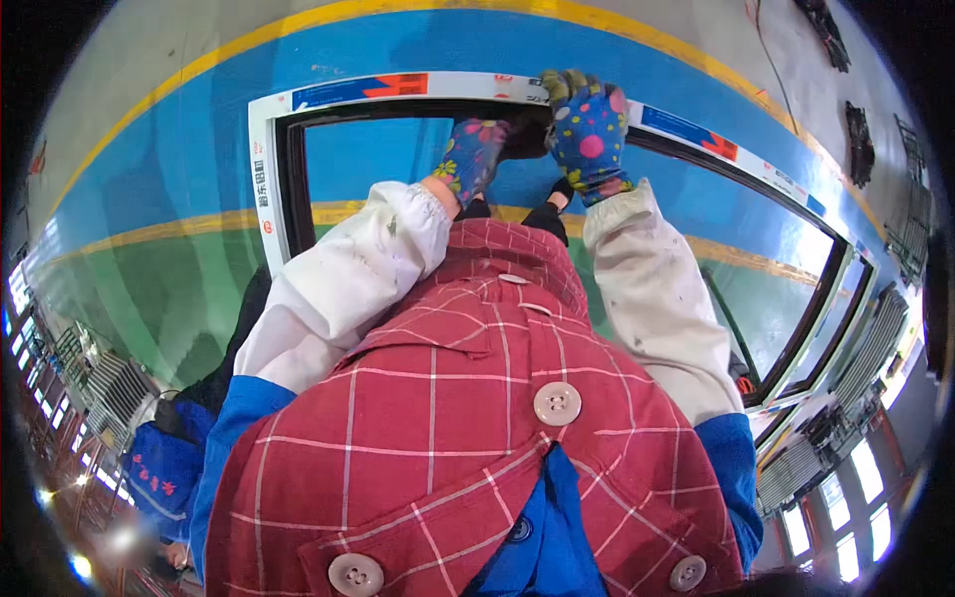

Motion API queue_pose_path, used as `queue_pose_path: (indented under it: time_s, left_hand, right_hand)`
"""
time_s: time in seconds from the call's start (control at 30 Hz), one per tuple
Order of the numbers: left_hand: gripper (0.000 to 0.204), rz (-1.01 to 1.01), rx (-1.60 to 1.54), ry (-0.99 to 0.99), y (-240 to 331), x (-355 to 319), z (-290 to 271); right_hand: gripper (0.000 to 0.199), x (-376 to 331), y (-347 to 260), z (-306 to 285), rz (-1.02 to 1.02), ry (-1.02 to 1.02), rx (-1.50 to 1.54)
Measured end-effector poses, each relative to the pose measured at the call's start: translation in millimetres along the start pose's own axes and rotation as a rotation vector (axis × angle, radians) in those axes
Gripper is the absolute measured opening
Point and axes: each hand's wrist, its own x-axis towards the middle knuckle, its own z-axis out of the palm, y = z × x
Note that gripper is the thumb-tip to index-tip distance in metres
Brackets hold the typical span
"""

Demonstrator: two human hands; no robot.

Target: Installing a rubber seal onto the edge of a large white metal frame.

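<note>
At the far left we see the white outer bar of a large window frame (267,169), which stands over a floor (179,289) painted in blue, yellow and green bands. The frame's dark inner profile runs along its top edge toward the middle. Our left hand (476,151), in a dark glove with flower print, reaches under that top bar; its fingers (494,132) curl against the dark profile, though whether they truly grip it we cannot tell, since the bar hides their tips. Just beside it, our right hand (589,134), in a dotted glove, lies over the top bar with its fingers (572,88) bent down over the white edge, grasping it. Further right the frame stretches away to its far corner.
</note>
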Motion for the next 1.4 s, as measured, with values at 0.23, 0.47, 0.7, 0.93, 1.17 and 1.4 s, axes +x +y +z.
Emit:
queue_pose_path:
  time_s: [0.23, 0.47, 0.7, 0.93, 1.17, 1.4]
  left_hand:
    - [0.032, -0.47, -1.751, 0.085, -2.0, -26.4, -47.0]
    - [0.038, 0.04, -0.019, 0.334, -16.6, -30.8, -29.4]
    - [0.026, -0.442, -1.116, 0.451, -37.3, -36.0, 14.7]
    - [0.025, 0.01, -0.154, 0.274, -51.1, -36.5, -1.5]
    - [0.022, -0.342, -1.137, 0.132, -18.6, -31.9, -42.3]
    - [0.044, -0.106, -1.302, 0.136, -53.6, -43.0, -87.7]
  right_hand:
    - [0.049, 0.1, -8.2, 4.3, 0.037, 0.018, 0.144]
    - [0.035, 20.1, -24.8, 7.4, -0.031, 0.084, 0.006]
    - [0.032, 25.7, -37.3, 4.5, 0.023, 0.07, 0.124]
    - [0.036, 33.6, -51.1, 5.6, -0.056, 0.049, 0.014]
    - [0.041, 43.3, -61.1, 19.0, -0.091, 0.004, 0.133]
    - [0.038, 44.8, -60.4, 13.0, -0.021, -0.026, 0.147]
